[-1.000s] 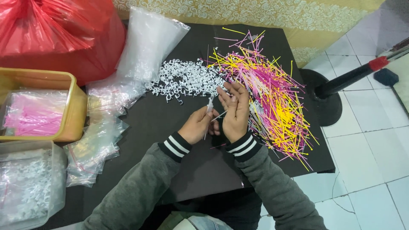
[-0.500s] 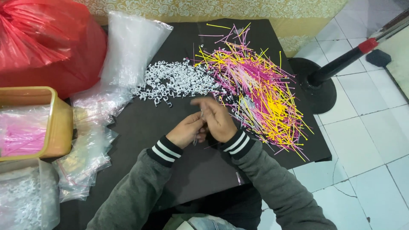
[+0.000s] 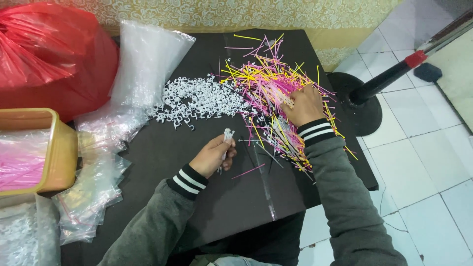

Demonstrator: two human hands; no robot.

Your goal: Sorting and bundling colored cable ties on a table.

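Since half a second ago our right hand [image 3: 304, 104] has left the left and reached far right into the ties [image 3: 276, 93], fingers curled among them. Left hand [image 3: 213, 156] grips white clips [image 3: 227, 137] mid-tabletop [image 3: 162, 162]. We should pinch one tie only.

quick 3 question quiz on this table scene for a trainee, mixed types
1. True or false: the right hand rests on the heap of pink and yellow sticks.
2. What does the left hand hold? A) a red bag B) a small bunch of white pieces C) a yellow tub
3. Fill in: the pile of white clips lies on the ____ side of the coloured sticks, as the person sees it.

Key:
1. True
2. B
3. left
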